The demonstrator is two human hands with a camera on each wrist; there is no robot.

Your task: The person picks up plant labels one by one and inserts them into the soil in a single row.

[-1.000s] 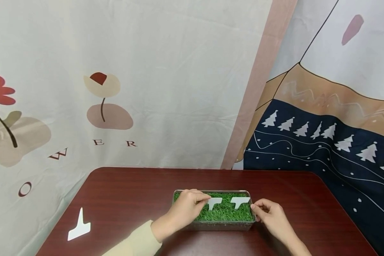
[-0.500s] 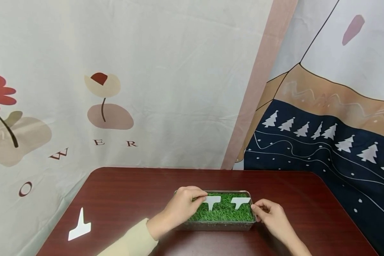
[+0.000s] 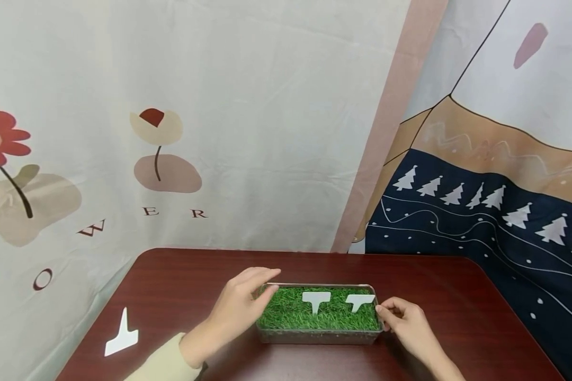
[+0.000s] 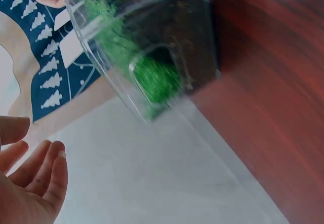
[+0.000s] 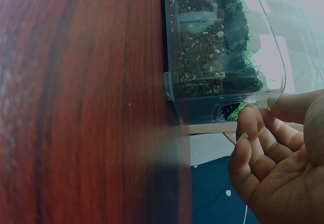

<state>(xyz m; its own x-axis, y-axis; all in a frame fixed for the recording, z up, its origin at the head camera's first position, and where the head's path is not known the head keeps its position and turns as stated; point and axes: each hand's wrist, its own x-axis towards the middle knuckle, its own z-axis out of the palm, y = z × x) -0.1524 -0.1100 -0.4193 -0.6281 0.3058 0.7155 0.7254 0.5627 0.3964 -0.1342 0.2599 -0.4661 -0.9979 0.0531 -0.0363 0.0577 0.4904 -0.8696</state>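
A clear plastic box (image 3: 319,337) of dark soil, topped with green grass (image 3: 283,312), stands on the table. Two white T-shaped plant labels stand in the grass: one label (image 3: 316,297) near the middle, another label (image 3: 360,300) towards the right end. My left hand (image 3: 235,305) hovers by the box's left end, fingers extended, thumb apart, holding nothing. At the other end, my right hand (image 3: 407,324) pinches the box's rim; in the right wrist view the thumb lies at the rim and the curled fingers by an opening in the end wall.
A third white T-shaped label (image 3: 122,334) lies flat on the dark red table (image 3: 195,286), far to the left. Behind the table hangs a printed cloth (image 3: 267,159) with flower and tree motifs.
My left hand has let go of the middle label and drawn back left, its fingers spreading. That label shifted slightly left earlier and now stands alone. My right hand stays at the box.
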